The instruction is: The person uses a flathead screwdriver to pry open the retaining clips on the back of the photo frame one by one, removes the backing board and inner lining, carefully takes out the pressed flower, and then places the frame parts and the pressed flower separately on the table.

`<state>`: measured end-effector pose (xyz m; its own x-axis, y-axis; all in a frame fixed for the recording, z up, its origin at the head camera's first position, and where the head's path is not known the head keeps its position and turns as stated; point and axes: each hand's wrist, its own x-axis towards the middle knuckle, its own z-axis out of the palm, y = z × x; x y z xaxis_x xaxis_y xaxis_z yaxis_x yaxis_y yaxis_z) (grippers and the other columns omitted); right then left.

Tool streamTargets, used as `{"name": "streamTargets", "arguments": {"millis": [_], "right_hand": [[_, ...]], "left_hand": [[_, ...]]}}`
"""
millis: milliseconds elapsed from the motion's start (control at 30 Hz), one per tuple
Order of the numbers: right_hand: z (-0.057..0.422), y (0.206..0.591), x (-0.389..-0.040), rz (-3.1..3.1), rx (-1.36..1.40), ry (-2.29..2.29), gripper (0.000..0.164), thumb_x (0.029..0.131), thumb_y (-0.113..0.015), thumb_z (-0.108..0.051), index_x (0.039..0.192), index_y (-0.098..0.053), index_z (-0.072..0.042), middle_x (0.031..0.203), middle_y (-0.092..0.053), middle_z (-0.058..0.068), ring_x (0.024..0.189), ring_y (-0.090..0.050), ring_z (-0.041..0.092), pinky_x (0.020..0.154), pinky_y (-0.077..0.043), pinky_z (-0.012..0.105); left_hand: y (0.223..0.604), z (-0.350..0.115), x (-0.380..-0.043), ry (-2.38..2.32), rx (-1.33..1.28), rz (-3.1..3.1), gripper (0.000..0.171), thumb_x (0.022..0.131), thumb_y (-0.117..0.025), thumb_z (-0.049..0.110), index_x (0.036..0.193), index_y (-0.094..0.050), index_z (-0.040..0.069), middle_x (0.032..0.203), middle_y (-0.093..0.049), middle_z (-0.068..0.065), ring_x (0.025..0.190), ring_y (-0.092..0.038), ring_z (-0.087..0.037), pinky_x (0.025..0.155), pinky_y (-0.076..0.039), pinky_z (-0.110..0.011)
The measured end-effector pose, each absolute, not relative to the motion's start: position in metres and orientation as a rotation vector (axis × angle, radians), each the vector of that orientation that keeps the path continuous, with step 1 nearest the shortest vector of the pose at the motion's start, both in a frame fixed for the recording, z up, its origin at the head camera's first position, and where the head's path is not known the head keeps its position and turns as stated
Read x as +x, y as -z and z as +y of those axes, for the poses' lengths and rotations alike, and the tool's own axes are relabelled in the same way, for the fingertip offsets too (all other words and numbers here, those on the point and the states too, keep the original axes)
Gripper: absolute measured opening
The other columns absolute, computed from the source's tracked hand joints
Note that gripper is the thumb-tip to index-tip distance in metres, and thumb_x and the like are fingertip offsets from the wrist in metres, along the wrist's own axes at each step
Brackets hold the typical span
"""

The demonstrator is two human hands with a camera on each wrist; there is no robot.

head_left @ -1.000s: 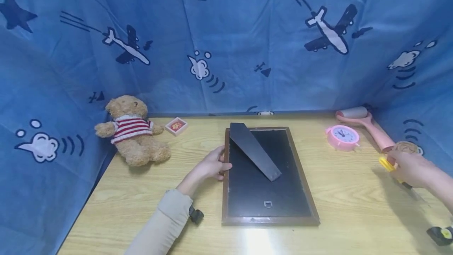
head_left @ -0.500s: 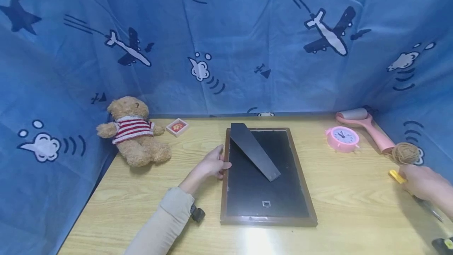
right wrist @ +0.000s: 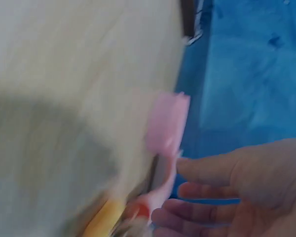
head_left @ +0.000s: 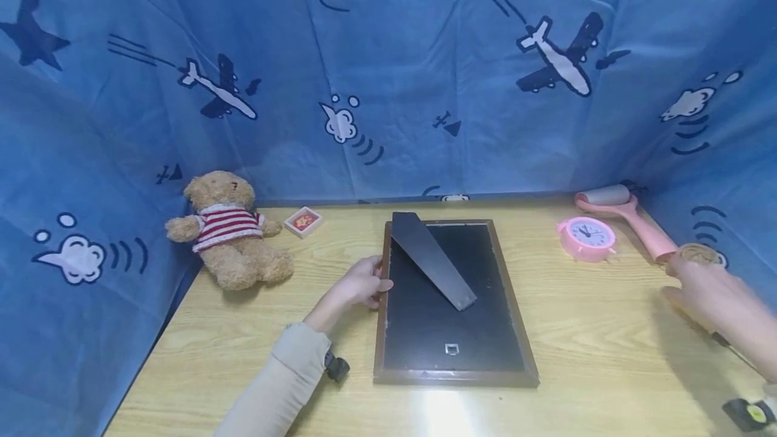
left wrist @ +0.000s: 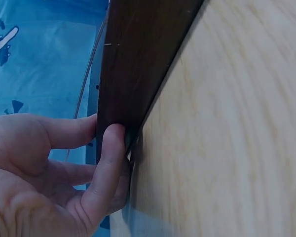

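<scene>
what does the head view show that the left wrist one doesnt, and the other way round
Only the head view: the teddy bear, the pink clock and the right hand.
Only the left wrist view: a close look at the outer side of the picture frame.
Both: that frame, the left hand gripping it, the table, the blue curtain.

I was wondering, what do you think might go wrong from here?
The right hand is close to the ball of twine and might knock it rolling. The stand on the picture frame appears raised, so pressing it could bend it. The left hand grips one edge, so a tug might slide the frame.
</scene>
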<state>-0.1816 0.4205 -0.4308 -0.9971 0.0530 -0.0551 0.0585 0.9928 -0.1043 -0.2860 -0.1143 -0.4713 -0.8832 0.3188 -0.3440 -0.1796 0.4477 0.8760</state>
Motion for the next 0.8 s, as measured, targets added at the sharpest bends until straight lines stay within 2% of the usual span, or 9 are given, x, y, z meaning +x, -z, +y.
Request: {"name": "streamTargets", "arguments": {"millis": [67,167,267,433,533,600,667,700,800], "right_hand": [[0.401,0.425,-0.186,3.169,0.011,0.234,0.041,0.091,-0.075,-0.013,0.114,-0.059,0.016,0.093,-0.068,0.032,0.083,-0.066,0.052,0.066,-0.056,0.062],[0.367,0.42,-0.194,3.24,-0.129,0.385,0.038,0.093,-0.071,-0.014,0.116,-0.06,0.014,0.076,-0.067,0.018,0.067,-0.065,0.034,0.058,-0.053,0.048],[0.326,0.417,-0.205,3.219,-0.275,0.551,0.038,0.094,-0.072,-0.016,0.119,-0.062,0.011,0.075,-0.068,0.009,0.066,-0.061,0.02,0.057,-0.05,0.04],[0.251,0.41,-0.219,3.117,-0.43,0.71,0.047,0.097,-0.073,-0.022,0.13,-0.059,0.01,0.081,-0.072,0.007,0.068,-0.064,0.016,0.059,-0.055,0.036],[0.208,0.414,-0.223,3.104,-0.522,0.701,0.052,0.098,-0.073,-0.025,0.133,-0.058,0.011,0.092,-0.074,0.014,0.076,-0.069,0.022,0.067,-0.062,0.041],[0.182,0.421,-0.223,3.111,-0.56,0.65,0.056,0.098,-0.074,-0.029,0.135,-0.057,0.011,0.108,-0.074,0.022,0.092,-0.073,0.033,0.081,-0.065,0.049],[0.161,0.431,-0.223,3.146,-0.596,0.551,0.06,0.097,-0.076,-0.034,0.134,-0.058,0.01,0.122,-0.07,0.027,0.108,-0.07,0.042,0.094,-0.063,0.057],[0.152,0.436,-0.222,3.161,-0.601,0.491,0.062,0.095,-0.077,-0.037,0.132,-0.059,0.008,0.125,-0.068,0.028,0.111,-0.068,0.045,0.095,-0.062,0.059],[0.133,0.449,-0.223,3.228,-0.589,0.285,0.062,0.09,-0.082,-0.047,0.12,-0.063,0.004,0.108,-0.066,0.02,0.096,-0.063,0.038,0.079,-0.063,0.052]], "left_hand": [[0.471,-0.115,-0.285,-1.433,0.126,2.245,0.073,0.102,-0.061,-0.001,0.165,-0.025,-0.001,0.093,-0.053,-0.005,0.069,-0.052,-0.015,0.052,-0.048,-0.022],[0.469,-0.116,-0.285,-1.432,0.129,2.256,0.073,0.102,-0.062,-0.001,0.165,-0.025,-0.001,0.095,-0.051,-0.006,0.069,-0.051,-0.015,0.051,-0.047,-0.021],[0.469,-0.118,-0.285,-1.42,0.135,2.281,0.073,0.102,-0.062,-0.001,0.165,-0.026,-0.001,0.1,-0.053,-0.009,0.071,-0.052,-0.016,0.052,-0.049,-0.021],[0.468,-0.12,-0.284,-1.388,0.124,2.319,0.072,0.102,-0.062,0.001,0.165,-0.026,0.0,0.113,-0.057,-0.016,0.075,-0.056,-0.017,0.054,-0.053,-0.021],[0.469,-0.123,-0.283,-1.385,0.117,2.324,0.071,0.103,-0.061,0.001,0.165,-0.027,0.001,0.11,-0.057,-0.014,0.076,-0.056,-0.017,0.055,-0.052,-0.021],[0.47,-0.124,-0.282,-1.385,0.123,2.324,0.07,0.103,-0.061,0.001,0.165,-0.028,0.001,0.106,-0.057,-0.013,0.077,-0.056,-0.018,0.056,-0.052,-0.022],[0.471,-0.125,-0.281,-1.391,0.119,2.322,0.069,0.103,-0.061,0.001,0.165,-0.029,0.001,0.105,-0.057,-0.012,0.078,-0.057,-0.018,0.058,-0.054,-0.023],[0.471,-0.126,-0.28,-1.39,0.117,2.324,0.069,0.103,-0.061,0.001,0.165,-0.03,0.001,0.106,-0.057,-0.013,0.079,-0.057,-0.018,0.059,-0.055,-0.023],[0.47,-0.128,-0.279,-1.387,0.109,2.331,0.069,0.102,-0.061,0.001,0.164,-0.03,0.002,0.108,-0.057,-0.013,0.08,-0.058,-0.018,0.061,-0.057,-0.024]]}}
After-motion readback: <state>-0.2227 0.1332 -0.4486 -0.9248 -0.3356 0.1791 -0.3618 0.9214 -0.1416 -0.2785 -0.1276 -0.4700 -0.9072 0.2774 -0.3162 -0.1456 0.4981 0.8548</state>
